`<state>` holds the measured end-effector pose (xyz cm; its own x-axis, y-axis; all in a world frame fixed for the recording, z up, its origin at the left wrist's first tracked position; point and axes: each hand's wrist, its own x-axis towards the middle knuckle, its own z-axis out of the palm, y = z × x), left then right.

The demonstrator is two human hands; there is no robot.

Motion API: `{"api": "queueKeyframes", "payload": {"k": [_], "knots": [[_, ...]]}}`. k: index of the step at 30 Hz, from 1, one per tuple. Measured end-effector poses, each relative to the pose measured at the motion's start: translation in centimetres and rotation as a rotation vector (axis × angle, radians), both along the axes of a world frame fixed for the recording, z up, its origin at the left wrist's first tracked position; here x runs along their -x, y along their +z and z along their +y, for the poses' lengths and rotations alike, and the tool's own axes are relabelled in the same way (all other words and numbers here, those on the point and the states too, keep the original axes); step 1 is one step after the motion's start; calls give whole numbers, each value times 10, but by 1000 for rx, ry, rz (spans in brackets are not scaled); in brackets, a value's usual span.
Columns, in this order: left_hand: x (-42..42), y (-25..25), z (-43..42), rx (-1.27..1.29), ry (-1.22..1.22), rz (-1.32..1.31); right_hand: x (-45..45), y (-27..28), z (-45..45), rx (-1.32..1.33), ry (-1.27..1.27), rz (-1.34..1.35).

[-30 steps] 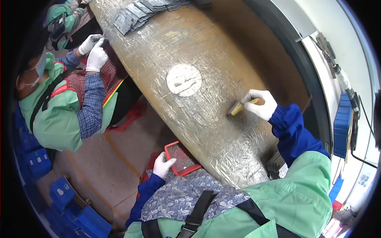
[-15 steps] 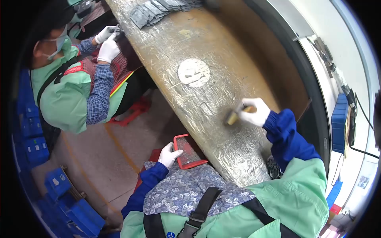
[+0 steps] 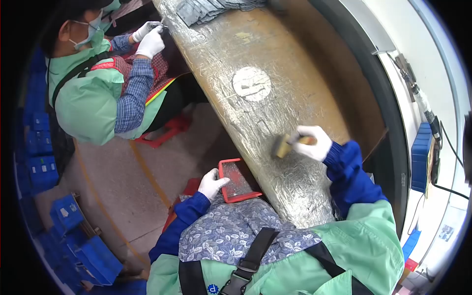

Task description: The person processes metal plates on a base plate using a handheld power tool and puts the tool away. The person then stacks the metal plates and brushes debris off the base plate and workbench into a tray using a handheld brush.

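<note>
My left hand (image 3: 213, 185), in a white glove, grips the left rim of a red plastic tray (image 3: 242, 197). Grey bits lie inside this tray, which sits against the table's near edge above my lap. Over the foil-like tabletop (image 3: 265, 147), my right hand (image 3: 313, 143), also gloved, is closed round the handle of a brush (image 3: 283, 147). The brush head is slightly blurred, with its dark bristles toward the left. Thin scraps are scattered on the surface around it.
A co-worker (image 3: 98, 110) sits at the left side of the table, both gloved hands on a small item. A stack of grey flat pieces (image 3: 206, 11) lies at the far end. A white disc (image 3: 251, 84) is on the tabletop. Blue bins (image 3: 93, 258) stand lower left.
The brush has moved a little left, toward the table's near edge, in my right hand. My left hand still holds the tray at the edge. The whole view has shifted slightly.
</note>
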<state>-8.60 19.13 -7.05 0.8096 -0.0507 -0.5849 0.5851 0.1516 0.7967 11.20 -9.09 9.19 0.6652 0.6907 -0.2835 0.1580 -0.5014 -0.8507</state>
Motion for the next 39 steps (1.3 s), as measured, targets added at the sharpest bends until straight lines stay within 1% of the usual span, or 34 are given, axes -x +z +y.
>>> {"api": "queueKeyframes", "payload": {"k": [1,3,5,6,7,9,10,11,13,15,16,19,20,21,23,25,26,27,29,31,33,35,37,38,39], "knots": [[0,-2,1,9,7,-5,5,9,-7,147,-12,40],[-1,-3,2,-12,-2,-17,8,17,-1,136,63,-64],[-4,-5,1,-22,-19,-22,11,24,34,-69,-36,-10],[-6,0,0,-3,-10,0,10,14,47,-67,10,-107],[-8,1,-1,-3,-16,3,13,8,62,-133,-14,-40],[-9,1,1,-4,-34,16,16,-7,64,-61,82,-160],[-9,1,2,-30,-48,12,20,-4,54,-176,107,-112],[-8,0,3,-28,-51,25,23,-4,36,-79,113,-90],[-7,-4,3,-18,-54,42,28,2,1,27,91,-38],[-7,-2,2,5,-54,15,31,16,-20,210,83,-23],[-8,1,2,-3,-55,10,31,22,-22,299,139,-98],[-8,-1,1,2,-62,5,41,31,5,68,115,-125],[-9,-2,0,11,-61,5,44,29,15,51,169,-88],[-10,-3,1,19,-61,5,49,18,23,69,215,-110],[-11,-3,2,21,-72,27,52,10,17,77,235,-70],[-13,2,2,35,-67,43,45,19,-10,70,203,-14],[-12,-4,4,34,-73,47,44,10,-29,105,165,-57],[-12,-5,5,39,-68,46,44,22,-35,211,92,9],[-12,-5,3,46,-62,46,48,30,-32,115,99,-47],[-15,5,0,68,-60,82,59,33,-6,-24,169,-112],[-17,6,0,70,-62,98,74,5,10,-81,221,-49],[-19,14,0,17,-97,96,73,-1,5,-46,294,-45],[-18,12,0,21,-89,72,60,8,-21,-19,272,-87],[-18,13,1,30,-93,86,54,18,-31,68,244,-58],[-17,12,0,45,-82,83,54,25,-36,165,200,-93]]}}
